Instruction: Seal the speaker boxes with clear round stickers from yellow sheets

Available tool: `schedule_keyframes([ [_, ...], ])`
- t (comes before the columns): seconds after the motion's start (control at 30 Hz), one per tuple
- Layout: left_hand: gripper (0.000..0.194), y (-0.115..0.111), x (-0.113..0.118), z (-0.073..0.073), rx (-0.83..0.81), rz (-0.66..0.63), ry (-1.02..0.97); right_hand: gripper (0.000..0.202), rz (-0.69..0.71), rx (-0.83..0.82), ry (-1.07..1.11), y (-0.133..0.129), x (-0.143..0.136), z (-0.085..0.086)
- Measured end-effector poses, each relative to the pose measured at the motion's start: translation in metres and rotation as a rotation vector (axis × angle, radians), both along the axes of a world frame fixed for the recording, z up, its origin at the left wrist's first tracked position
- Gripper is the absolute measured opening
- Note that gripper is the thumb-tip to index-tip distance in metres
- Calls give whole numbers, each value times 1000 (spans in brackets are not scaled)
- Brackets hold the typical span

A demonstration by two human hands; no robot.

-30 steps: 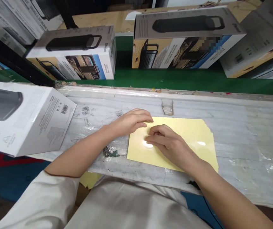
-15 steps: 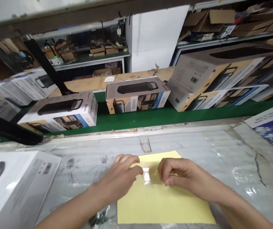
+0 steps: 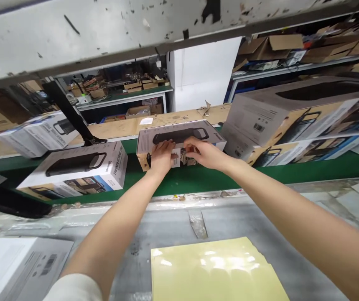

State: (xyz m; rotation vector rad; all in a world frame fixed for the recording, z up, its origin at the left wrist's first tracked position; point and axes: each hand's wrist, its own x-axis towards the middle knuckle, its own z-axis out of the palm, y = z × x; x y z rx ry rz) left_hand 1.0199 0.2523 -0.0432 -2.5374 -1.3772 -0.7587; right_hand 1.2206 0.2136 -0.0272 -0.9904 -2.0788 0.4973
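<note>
My left hand (image 3: 162, 158) lies over the front top edge of a printed product box (image 3: 142, 144). Its fingers rest on the box, thumb apart. Close beside it, my right hand (image 3: 202, 152) has thumb and fingertips pinched together at the same edge. A clear sticker shows between the hands in the earlier view; at the box it is too faint to make out. The box carries a picture of a black speaker on top and stands on the green strip behind the worktable. Nearer to me, a glossy yellow sheet (image 3: 210, 276) lies on the table.
Another speaker box (image 3: 116, 173) stands to the left, and stacked boxes (image 3: 248, 113) stand to the right. A large white box (image 3: 19, 267) sits at the front left. Overhead runs a chipped white beam (image 3: 113, 33). A black post (image 3: 69, 110) rises at left.
Both hands have moved forward from the yellow sheet to the middle speaker box and now touch its front top edge. The view has tilted, so the scene sits lower.
</note>
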Motion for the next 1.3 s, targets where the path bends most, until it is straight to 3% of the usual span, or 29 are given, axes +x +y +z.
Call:
schedule_keyframes([
  [0.13, 38, -1, -10, -9, 31, -19, -19, 10, 90, 55, -73, 28, -5, 0],
  [0.3, 41, 1, -19, -5, 5, -54, -8, 10, 147, 25, -166, 33, -8, 8],
  [0.43, 55, -1, -26, 5, -118, -138, -35, 14, 114, 10, -106, 28, -12, 10],
  [0.6, 45, 0, -30, 17, -225, -144, -125, 18, 37, 55, -97, 25, -19, -1],
  [0.73, 67, 5, -36, 15, -225, -164, -74, 19, 28, 100, -117, 30, -20, -9],
  [0.93, 29, 5, -35, -4, -42, -60, -119, 17, 98, 191, -199, 41, -26, -9],
  [1.3, 19, 5, -39, -8, 11, -9, -76, 25, 20, 221, -190, 58, -40, -13],
])
